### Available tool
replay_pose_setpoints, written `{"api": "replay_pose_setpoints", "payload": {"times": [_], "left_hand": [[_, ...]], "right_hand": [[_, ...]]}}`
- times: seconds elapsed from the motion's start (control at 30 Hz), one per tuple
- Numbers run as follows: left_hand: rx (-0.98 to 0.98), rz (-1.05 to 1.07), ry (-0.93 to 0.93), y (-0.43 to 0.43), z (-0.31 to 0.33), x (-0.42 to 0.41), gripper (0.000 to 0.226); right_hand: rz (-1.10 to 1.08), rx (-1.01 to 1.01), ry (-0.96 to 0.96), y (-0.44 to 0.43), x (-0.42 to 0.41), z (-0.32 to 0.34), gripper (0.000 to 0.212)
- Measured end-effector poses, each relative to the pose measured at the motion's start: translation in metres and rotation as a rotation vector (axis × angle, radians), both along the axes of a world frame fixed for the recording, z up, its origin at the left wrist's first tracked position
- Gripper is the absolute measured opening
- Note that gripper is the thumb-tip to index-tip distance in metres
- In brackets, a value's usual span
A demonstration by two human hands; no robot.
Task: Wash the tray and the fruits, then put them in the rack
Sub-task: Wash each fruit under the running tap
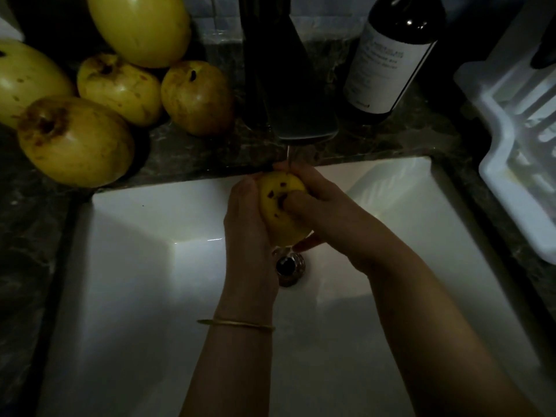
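Both hands cupped one yellow fruit [281, 206] under the tap [296, 115], above the sink [150, 266] drain: left hand [246, 224] and right hand [319, 212] curled round it. The rack [517, 152] stood right of the sink.

Six yellow fruits [75, 141] [27, 79] [141, 25] [118, 88] [197, 97] [281, 206], one bottle [391, 55], one rack [517, 145], one sink [150, 266].

We are holding a fruit [281, 206] over the sink [144, 266], our left hand [245, 224] gripping its left side and our right hand [325, 212] its right. The faucet [288, 85] is standing behind the sink on the counter [210, 152], its spout hanging just above the fruit. The drain [290, 266] is lying below our hands. Five more fruits [75, 139] are lying on the counter left of the faucet, a bottle [391, 55] is standing just right of it, and the rack [517, 145] is sitting far right.
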State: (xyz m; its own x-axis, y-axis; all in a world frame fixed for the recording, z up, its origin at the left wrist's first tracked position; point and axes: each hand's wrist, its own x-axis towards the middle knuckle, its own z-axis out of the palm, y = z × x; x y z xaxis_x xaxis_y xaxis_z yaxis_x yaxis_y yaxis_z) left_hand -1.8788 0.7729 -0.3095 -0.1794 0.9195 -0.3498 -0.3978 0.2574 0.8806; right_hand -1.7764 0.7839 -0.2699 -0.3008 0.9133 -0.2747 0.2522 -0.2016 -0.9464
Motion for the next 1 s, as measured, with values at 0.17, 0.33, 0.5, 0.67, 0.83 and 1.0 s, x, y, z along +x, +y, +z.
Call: {"api": "replay_pose_setpoints", "payload": {"times": [0.17, 0.33, 0.5, 0.67, 0.83, 1.0], "left_hand": [[0.080, 0.017, 0.071, 0.002, -0.003, 0.003, 0.031], [-0.001, -0.040, -0.054, 0.004, -0.008, -0.006, 0.070], [-0.043, -0.084, 0.034, 0.001, -0.004, -0.001, 0.072], [-0.031, -0.064, -0.067, -0.004, 0.004, -0.004, 0.070], [-0.043, -0.076, -0.058, -0.004, 0.007, -0.008, 0.071], [-0.038, -0.077, 0.069, -0.005, 0.013, -0.003, 0.070]], "right_hand": [[-0.047, -0.021, 0.070, 0.000, -0.003, 0.002, 0.030], [-0.115, 0.061, 0.038, 0.000, -0.010, -0.005, 0.045], [-0.112, 0.111, -0.007, 0.001, -0.008, -0.004, 0.049], [-0.096, 0.145, -0.088, -0.004, -0.012, -0.005, 0.048], [-0.096, 0.312, -0.306, -0.009, -0.016, -0.009, 0.045], [-0.105, 0.407, -0.388, -0.007, -0.013, -0.006, 0.038]]}}
